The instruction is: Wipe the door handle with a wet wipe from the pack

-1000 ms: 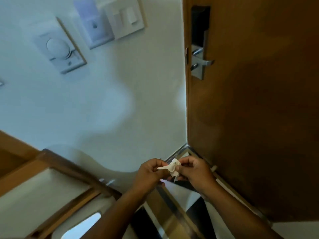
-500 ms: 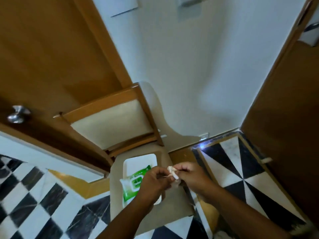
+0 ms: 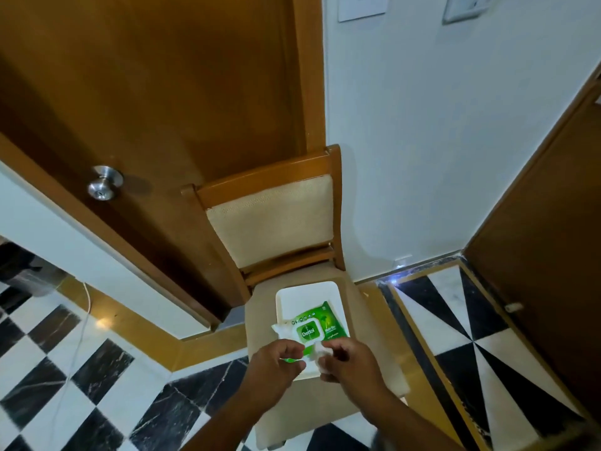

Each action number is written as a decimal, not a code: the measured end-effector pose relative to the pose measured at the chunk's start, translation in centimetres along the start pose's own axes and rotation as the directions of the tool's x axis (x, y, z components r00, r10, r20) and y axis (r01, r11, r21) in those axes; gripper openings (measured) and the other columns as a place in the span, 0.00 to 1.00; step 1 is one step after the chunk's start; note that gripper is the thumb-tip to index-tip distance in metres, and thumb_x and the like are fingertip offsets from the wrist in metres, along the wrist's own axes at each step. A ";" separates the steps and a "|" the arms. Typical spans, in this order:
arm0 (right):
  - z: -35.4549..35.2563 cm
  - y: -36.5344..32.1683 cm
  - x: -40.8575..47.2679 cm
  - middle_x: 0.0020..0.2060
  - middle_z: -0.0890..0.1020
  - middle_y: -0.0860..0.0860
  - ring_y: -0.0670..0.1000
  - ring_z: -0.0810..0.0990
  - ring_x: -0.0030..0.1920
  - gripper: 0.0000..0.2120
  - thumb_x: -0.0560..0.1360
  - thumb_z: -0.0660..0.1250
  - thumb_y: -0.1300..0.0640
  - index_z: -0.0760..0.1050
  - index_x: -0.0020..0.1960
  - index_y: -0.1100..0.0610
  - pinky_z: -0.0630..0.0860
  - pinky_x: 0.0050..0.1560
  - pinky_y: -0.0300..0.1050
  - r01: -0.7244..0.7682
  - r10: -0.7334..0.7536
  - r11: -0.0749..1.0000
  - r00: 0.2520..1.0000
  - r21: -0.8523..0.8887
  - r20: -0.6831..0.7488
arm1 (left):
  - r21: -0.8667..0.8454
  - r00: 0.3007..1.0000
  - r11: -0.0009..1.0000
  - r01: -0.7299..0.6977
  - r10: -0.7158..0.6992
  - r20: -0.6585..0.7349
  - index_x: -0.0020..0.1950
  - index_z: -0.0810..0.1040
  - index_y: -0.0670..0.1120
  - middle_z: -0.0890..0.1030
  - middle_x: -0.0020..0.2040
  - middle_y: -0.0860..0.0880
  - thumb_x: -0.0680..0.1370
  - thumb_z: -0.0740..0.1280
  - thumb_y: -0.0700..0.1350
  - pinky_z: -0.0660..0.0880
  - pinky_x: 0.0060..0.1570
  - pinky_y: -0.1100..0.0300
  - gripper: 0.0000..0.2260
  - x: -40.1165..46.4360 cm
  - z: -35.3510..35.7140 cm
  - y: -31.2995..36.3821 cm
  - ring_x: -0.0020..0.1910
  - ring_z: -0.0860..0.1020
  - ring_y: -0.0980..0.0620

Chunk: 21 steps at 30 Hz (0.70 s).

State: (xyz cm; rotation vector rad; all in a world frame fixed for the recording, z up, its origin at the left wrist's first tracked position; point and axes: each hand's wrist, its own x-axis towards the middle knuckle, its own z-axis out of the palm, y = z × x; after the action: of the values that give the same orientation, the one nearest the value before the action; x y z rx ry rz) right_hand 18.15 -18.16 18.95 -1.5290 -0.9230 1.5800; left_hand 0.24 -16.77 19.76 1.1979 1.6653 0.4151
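A green wet wipe pack [image 3: 320, 327] lies in a white tray [image 3: 309, 292] on the chair seat. Just in front of the pack, my left hand [image 3: 274, 369] and my right hand [image 3: 349, 362] meet over the tray. Between their fingertips they pinch a crumpled white wet wipe [image 3: 314, 354]. Another white wipe sticks out at the pack's left side. A round silver door knob [image 3: 104, 183] sits on the brown door at the left, far from both hands.
A wooden chair [image 3: 270, 219] with a cream cushion stands against the white wall. A second brown door [image 3: 549, 255] is at the right. The floor has black and white tiles, and a thin white cable [image 3: 78, 333] runs across them at the left.
The view has swung from the lever-handle door down and left to the chair. Both hands, still holding the wipe, have come down over the tray and pack.
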 end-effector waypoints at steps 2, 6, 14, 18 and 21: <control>-0.3 1.0 1.3 0.43 0.82 0.58 0.57 0.82 0.42 0.08 0.71 0.72 0.70 0.82 0.43 0.58 0.82 0.39 0.46 0.009 -0.014 0.998 0.996 -0.054 -0.087 | 0.175 1.000 0.984 0.006 -0.005 -0.006 0.49 0.79 0.61 0.82 0.53 0.62 0.76 0.73 0.50 0.78 0.44 0.67 0.07 0.8 -0.5 -1.7 0.46 0.79 0.61; -1.3 4.3 5.6 0.46 0.80 0.55 0.55 0.80 0.49 0.09 0.75 0.66 0.71 0.82 0.51 0.63 0.76 0.51 0.42 0.064 -0.129 0.889 0.985 -0.453 -0.114 | 0.551 0.999 0.833 -0.051 0.032 0.044 0.71 0.72 0.57 0.73 0.72 0.55 0.79 0.67 0.56 0.71 0.67 0.57 0.20 3.5 -1.2 -4.6 0.67 0.73 0.54; 0.2 12.9 13.3 0.57 0.73 0.60 0.57 0.75 0.58 0.17 0.74 0.62 0.66 0.77 0.62 0.61 0.69 0.60 0.41 0.168 -0.005 0.580 0.979 -0.797 0.202 | 0.796 0.984 0.586 -0.149 0.009 0.177 0.81 0.48 0.49 0.48 0.83 0.44 0.79 0.64 0.62 0.55 0.77 0.44 0.39 9.7 0.4 -5.9 0.81 0.48 0.43; 1.6 16.2 15.3 0.62 0.71 0.58 0.57 0.72 0.61 0.16 0.75 0.61 0.63 0.75 0.62 0.60 0.68 0.63 0.45 0.211 0.047 0.456 0.964 -0.865 0.260 | 0.796 0.979 0.584 -0.156 -0.015 0.202 0.82 0.46 0.49 0.47 0.83 0.44 0.78 0.63 0.63 0.50 0.78 0.46 0.41 11.9 1.7 -8.0 0.81 0.48 0.43; 2.2 18.1 16.4 0.67 0.68 0.59 0.58 0.68 0.65 0.18 0.76 0.62 0.62 0.71 0.65 0.61 0.67 0.66 0.47 0.181 0.100 0.444 0.963 -0.877 0.250 | 0.790 0.973 0.594 -0.149 -0.055 0.224 0.82 0.45 0.49 0.47 0.83 0.44 0.78 0.63 0.63 0.51 0.78 0.46 0.41 13.0 2.2 -9.9 0.81 0.48 0.43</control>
State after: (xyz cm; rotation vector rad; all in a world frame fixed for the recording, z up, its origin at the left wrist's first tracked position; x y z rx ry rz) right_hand 15.23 -12.14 -4.65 -1.9421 -2.2192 1.2803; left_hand -3.01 -10.69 4.83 1.8679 1.6437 -0.5338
